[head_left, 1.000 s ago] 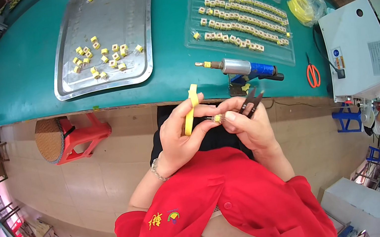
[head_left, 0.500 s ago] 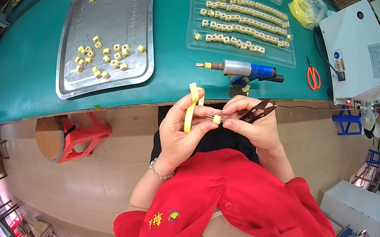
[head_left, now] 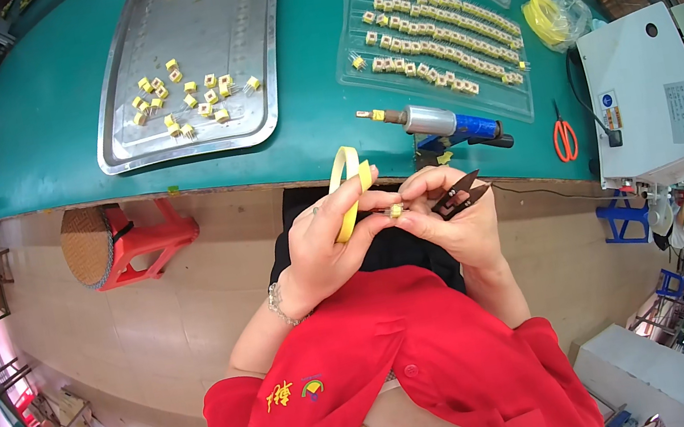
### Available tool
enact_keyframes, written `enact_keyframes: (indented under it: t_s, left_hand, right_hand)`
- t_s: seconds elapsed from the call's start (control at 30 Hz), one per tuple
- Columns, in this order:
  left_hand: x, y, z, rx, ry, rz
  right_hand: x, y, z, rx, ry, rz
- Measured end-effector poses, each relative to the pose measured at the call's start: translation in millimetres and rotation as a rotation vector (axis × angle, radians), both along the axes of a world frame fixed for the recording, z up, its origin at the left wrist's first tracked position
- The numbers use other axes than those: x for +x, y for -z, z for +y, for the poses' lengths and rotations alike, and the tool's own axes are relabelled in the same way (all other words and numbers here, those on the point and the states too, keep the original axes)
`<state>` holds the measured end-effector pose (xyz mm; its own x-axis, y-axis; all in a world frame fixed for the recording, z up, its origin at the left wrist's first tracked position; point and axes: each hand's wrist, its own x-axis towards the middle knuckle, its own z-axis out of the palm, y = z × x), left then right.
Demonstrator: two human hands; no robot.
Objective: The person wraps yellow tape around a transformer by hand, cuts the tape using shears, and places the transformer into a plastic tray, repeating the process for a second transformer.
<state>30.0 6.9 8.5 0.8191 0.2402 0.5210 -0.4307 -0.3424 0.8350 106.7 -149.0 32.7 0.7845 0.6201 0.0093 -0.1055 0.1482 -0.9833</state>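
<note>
Between my two hands, in front of the table edge, is a small yellow-wrapped coil with wire pins (head_left: 396, 211). My left hand (head_left: 319, 235) pinches it from the left by its pin side, while a looped strip of yellow tape (head_left: 343, 179) hangs round its fingers. The thumb and index fingertip of my right hand (head_left: 459, 235) touch the coil's other side. Dark thread snips (head_left: 461, 196) lie held in that same hand, their blades pointing right. The fingers partly hide the coil.
At the left a metal tray (head_left: 225, 25) carries several loose coils. A clear plastic tray (head_left: 348, 45) holds rows of them. Nearer stand a blue-and-silver cylindrical tool (head_left: 444, 121), orange-handled scissors (head_left: 564, 138) and a white machine (head_left: 644, 99). A red stool (head_left: 153, 245) stands left, below the table.
The coil has turned in my fingers, and its pins show less now. The yellow tape has swung into a wider loop. The snips have tilted slightly in my right hand.
</note>
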Motion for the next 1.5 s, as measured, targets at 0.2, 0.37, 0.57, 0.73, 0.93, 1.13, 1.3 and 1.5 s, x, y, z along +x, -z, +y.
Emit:
enact_keyframes:
  t_s: [0.2,0.37,0.57,0.73,0.93,1.13,1.3,1.5]
  left_hand:
    - [-0.8,7.3,-1.4,-0.038,-0.027,-0.029]
    - [-0.1,6.8,-1.0,0.019,-0.032,-0.088]
    - [0.2,3.5,-0.7,0.051,-0.028,-0.112]
    - [0.9,4.0,-1.7,0.048,-0.037,-0.129]
    - [0.2,-0.7,-0.1,0.109,-0.027,-0.105]
    - [-1.8,0.3,-1.4,0.128,-0.036,-0.102]
    - [-1.4,3.0,-1.6,0.118,-0.036,-0.099]
    - [1.8,2.7,1.8,0.159,-0.047,-0.11]
  right_hand:
    - [0.9,-4.7,-1.8,0.028,-0.041,0.299]
    - [-2.0,-2.3,-3.1,0.007,-0.023,0.325]
    - [-3.4,-0.9,-2.9,0.07,-0.025,0.352]
    - [-2.7,3.9,-2.7,0.111,-0.019,0.393]
    - [-0.8,1.1,-2.9,0.067,-0.034,0.345]
    - [-5.6,-3.3,-3.6,-0.003,-0.002,0.244]
    - [-6.3,-1.6,-2.2,-0.059,0.019,0.185]
    - [-10.4,-0.5,5.8,-0.073,0.079,0.061]
